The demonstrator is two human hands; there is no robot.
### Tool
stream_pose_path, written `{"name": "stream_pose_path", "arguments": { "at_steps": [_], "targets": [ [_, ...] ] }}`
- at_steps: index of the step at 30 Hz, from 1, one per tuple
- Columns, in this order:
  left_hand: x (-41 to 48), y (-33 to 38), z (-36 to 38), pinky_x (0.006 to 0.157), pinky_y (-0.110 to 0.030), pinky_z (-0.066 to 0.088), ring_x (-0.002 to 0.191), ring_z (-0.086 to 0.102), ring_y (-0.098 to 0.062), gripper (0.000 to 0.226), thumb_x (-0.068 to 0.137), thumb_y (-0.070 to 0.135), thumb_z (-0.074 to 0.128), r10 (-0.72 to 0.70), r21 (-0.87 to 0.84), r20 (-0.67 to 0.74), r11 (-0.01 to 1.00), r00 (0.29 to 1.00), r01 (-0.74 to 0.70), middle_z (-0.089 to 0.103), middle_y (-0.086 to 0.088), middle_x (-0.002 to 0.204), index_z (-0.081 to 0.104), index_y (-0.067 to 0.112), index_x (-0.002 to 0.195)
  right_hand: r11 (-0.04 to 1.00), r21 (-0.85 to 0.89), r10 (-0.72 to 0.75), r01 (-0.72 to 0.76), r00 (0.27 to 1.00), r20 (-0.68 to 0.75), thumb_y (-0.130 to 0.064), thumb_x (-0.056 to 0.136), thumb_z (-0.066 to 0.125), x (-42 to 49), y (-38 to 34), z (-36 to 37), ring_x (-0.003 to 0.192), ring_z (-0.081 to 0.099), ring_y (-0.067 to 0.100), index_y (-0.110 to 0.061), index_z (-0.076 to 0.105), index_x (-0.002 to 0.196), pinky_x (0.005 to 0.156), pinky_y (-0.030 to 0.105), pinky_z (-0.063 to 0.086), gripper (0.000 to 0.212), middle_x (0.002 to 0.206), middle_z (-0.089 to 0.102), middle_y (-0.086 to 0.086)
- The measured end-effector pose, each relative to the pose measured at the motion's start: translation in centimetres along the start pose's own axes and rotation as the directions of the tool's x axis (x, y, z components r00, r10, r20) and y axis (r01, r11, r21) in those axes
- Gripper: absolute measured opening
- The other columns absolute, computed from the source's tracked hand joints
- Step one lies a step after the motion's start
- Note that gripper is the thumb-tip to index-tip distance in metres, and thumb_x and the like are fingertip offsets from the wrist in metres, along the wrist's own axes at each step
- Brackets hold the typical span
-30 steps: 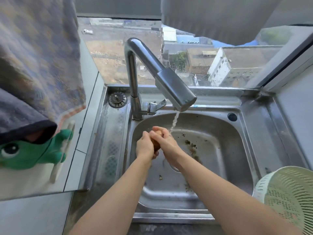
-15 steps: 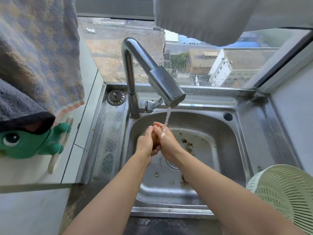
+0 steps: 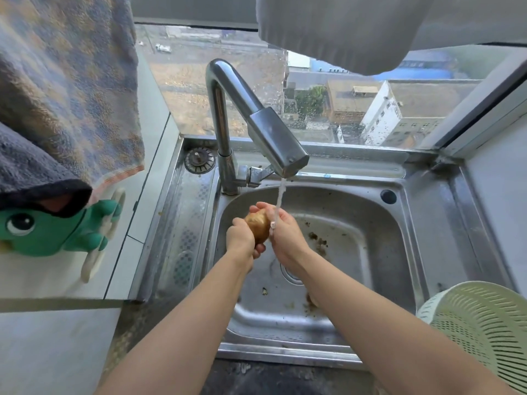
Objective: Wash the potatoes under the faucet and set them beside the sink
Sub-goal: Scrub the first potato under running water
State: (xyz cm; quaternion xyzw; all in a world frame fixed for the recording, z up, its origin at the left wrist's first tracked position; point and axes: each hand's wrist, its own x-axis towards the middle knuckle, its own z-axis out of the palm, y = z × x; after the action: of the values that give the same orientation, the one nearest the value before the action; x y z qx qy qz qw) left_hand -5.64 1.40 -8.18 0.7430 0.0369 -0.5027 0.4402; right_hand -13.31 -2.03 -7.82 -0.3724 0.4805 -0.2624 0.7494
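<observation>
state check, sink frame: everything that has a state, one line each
faucet: running, thin stream
potato: held between both hands, above the basin, beside the stream
left hand: closed on potato
right hand: cupped on potato, stream hitting it
sink: wet, not filled, dirt specks on bottom
strainer plug: out, lying on the ledge
colander: beside sink, contents not visible

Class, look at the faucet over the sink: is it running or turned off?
Running. A thin stream of water falls from the faucet spout onto the right hand beside the potato.
</observation>
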Motion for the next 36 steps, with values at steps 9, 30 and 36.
{"name": "stream_pose_path", "arguments": {
  "at_steps": [9,30,36],
  "targets": [
    [-1.2,0.6,0.3,0.034,-0.011,0.024,0.031,0.038,-0.014,0.048,0.100,0.032,0.018,-0.012,0.004,0.061,1.000,0.998,0.011,0.050,-0.011,0.057,0.052,0.005,0.080,0.997,-0.077,-0.004,0.006,1.000,0.030,-0.026,0.097,0.056,-0.6,0.4,-0.2,0.084,0.060,0.017,-0.014,0.055,0.117,0.060,0.024,0.049,0.023,0.099,0.064,0.005],
    [-3.1,-0.1,1.0,0.084,-0.039,0.041,0.102,0.059,-0.036,0.058,0.104,0.033,0.018,0.495,0.516,-0.008,0.746,0.869,-0.421,0.067,-0.021,0.103,0.065,-0.001,0.098,0.944,-0.323,-0.152,0.071,0.961,-0.233,-0.038,0.094,0.050,-0.4,-0.2,-1.4,0.067,0.047,0.015,-0.017,0.052,0.077,0.067,0.034,0.041,0.027,0.072,0.052,-0.001],
    [-3.3,-0.6,1.3,0.077,-0.040,0.042,0.093,0.059,-0.033,0.039,0.101,0.041,0.033,0.528,0.447,0.084,0.738,0.845,-0.505,0.067,-0.013,0.098,0.057,0.013,0.087,0.883,-0.467,-0.223,0.050,0.920,-0.323,-0.022,0.100,0.037,-0.7,-0.5,-2.0,0.069,0.045,0.019,-0.015,0.044,0.066,0.063,0.033,0.035,0.035,0.068,0.048,0.001]
  ]
}}
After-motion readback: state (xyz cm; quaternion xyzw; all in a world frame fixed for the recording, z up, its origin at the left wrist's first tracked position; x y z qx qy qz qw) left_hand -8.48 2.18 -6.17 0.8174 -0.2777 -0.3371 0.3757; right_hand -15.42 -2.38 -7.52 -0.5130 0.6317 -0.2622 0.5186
